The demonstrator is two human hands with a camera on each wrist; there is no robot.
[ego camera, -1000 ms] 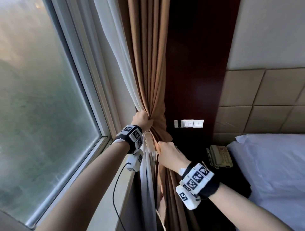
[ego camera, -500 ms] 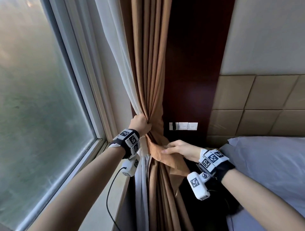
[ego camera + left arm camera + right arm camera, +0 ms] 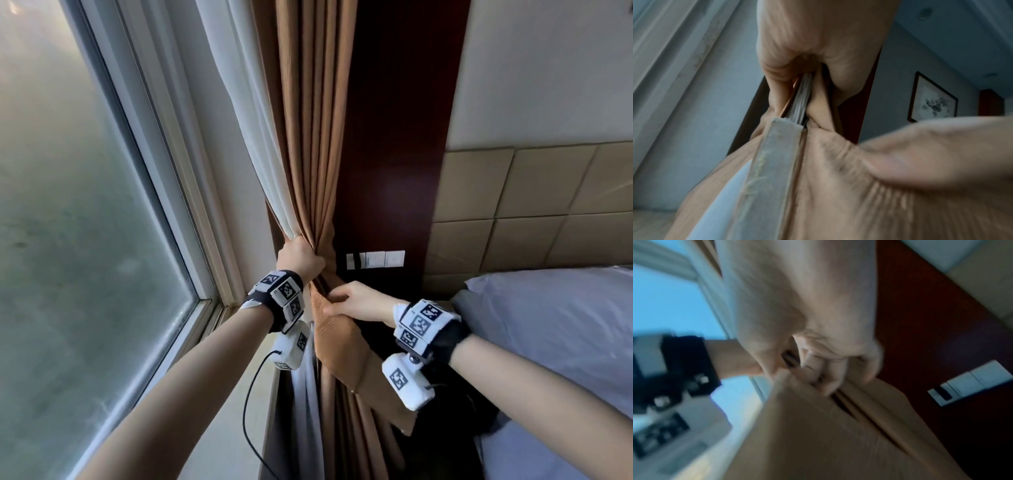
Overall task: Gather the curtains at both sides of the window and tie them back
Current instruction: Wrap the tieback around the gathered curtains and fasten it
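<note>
Window (image 3: 85,212) at left, left hand (image 3: 298,257) clenching gathered curtains (image 3: 315,154), right hand (image 3: 359,300) pinching tieback band (image 3: 346,346).

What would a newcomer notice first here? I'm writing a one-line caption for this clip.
Centre frame, the left hand grips the gathered brown curtain and white sheer beside the window. Just below, the right hand holds a brown tieback band against the bundle.

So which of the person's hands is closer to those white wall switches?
The right hand. It pinches the tan tieback band just below and left of the wall switches. The left hand grips the gathered curtains farther left, at about switch height.
</note>
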